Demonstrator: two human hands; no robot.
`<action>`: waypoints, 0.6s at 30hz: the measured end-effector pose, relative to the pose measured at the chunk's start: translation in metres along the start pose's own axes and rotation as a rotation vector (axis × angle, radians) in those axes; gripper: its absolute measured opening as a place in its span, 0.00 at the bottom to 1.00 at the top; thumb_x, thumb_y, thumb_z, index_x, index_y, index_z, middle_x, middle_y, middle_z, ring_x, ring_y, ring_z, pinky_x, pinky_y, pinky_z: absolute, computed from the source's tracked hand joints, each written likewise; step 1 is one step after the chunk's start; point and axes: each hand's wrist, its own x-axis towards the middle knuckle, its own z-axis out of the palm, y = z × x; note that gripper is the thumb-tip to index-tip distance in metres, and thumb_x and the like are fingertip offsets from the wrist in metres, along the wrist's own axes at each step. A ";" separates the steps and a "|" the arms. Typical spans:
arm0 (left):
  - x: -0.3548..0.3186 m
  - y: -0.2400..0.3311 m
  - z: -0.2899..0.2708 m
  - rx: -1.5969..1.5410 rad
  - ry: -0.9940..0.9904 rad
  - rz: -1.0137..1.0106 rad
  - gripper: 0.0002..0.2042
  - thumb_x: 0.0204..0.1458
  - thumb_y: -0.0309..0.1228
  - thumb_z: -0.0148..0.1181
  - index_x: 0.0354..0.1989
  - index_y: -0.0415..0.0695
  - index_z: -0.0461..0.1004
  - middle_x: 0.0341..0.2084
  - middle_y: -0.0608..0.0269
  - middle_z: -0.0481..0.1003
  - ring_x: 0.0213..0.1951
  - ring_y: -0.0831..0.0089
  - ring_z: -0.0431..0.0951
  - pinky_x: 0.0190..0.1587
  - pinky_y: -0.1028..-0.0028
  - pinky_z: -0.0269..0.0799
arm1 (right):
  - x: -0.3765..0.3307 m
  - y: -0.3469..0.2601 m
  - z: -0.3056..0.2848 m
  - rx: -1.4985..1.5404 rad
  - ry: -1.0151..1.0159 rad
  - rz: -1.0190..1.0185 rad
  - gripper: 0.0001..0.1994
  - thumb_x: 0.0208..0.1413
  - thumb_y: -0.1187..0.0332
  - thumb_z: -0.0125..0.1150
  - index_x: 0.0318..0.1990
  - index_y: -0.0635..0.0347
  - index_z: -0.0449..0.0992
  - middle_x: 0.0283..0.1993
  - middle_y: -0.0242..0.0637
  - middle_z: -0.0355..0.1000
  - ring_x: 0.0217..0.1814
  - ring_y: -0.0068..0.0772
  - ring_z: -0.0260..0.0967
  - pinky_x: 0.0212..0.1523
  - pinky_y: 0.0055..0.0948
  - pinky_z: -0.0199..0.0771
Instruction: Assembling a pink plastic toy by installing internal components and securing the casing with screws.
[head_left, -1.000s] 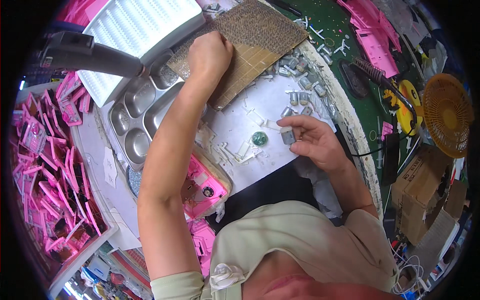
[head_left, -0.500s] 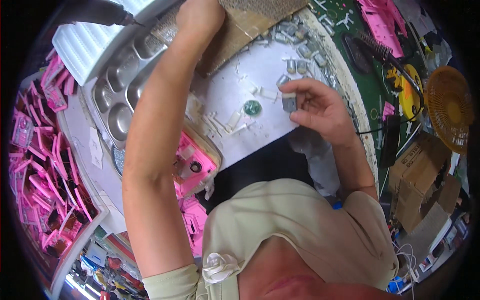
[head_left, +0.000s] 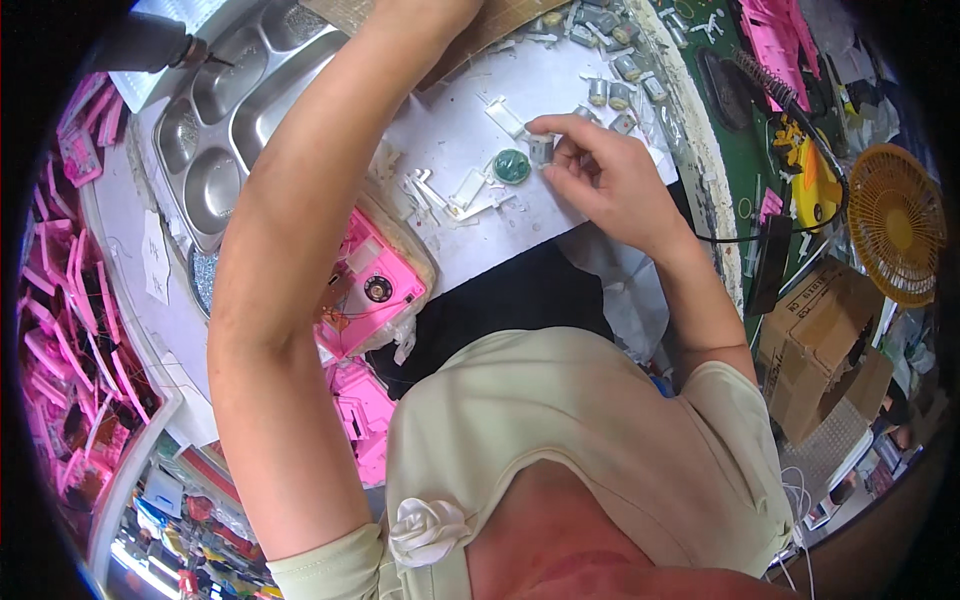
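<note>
Between the thumb and fingers of my right hand (head_left: 610, 180) is a small silver motor (head_left: 541, 151), held just above the white work surface (head_left: 480, 240). Right beside it lies a round green piece (head_left: 511, 167), like a small coil or lid. My left hand (head_left: 432, 14) reaches to the upper edge by a cardboard sheet (head_left: 500, 38); its fingers are cut off from view. White plastic parts (head_left: 468, 188) are scattered left of the green piece, and a white rectangular part (head_left: 504, 117) lies beyond it. More small motors (head_left: 618, 95) lie loose at the far right.
A metal compartment tray (head_left: 212, 190) stands left of my left forearm, with an electric screwdriver (head_left: 185, 50) above it. Pink housings (head_left: 370, 285) lie near my lap, and many more pink parts (head_left: 75, 340) fill a bin at left. A brown basket (head_left: 897, 225) and cardboard box (head_left: 820, 330) are at right.
My right hand has moved left and away from me with the motor, toward the green piece. My left hand has shifted up and right, further out of view. The whole view has shifted slightly.
</note>
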 end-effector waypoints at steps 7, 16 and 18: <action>-0.077 0.036 -0.131 -0.583 0.056 0.108 0.04 0.57 0.25 0.59 0.37 0.38 0.76 0.29 0.55 0.80 0.32 0.60 0.81 0.37 0.65 0.77 | 0.001 0.008 0.007 -0.304 0.015 -0.116 0.18 0.54 0.74 0.61 0.54 0.58 0.77 0.28 0.36 0.71 0.30 0.35 0.71 0.35 0.32 0.73; -0.250 0.014 -0.171 -1.091 -0.150 -0.420 0.05 0.53 0.17 0.66 0.37 0.37 0.81 0.31 0.59 0.81 0.29 0.73 0.81 0.34 0.76 0.78 | 0.012 -0.026 0.004 0.217 -0.179 0.176 0.20 0.53 0.78 0.65 0.55 0.62 0.77 0.28 0.27 0.70 0.28 0.18 0.69 0.28 0.22 0.67; -0.269 0.018 -0.165 -1.054 -0.159 -0.473 0.06 0.53 0.18 0.67 0.39 0.37 0.80 0.32 0.58 0.82 0.31 0.73 0.83 0.35 0.75 0.79 | 0.001 -0.039 0.021 0.521 -0.217 0.191 0.21 0.56 0.80 0.65 0.58 0.61 0.75 0.29 0.24 0.68 0.27 0.10 0.63 0.29 0.13 0.62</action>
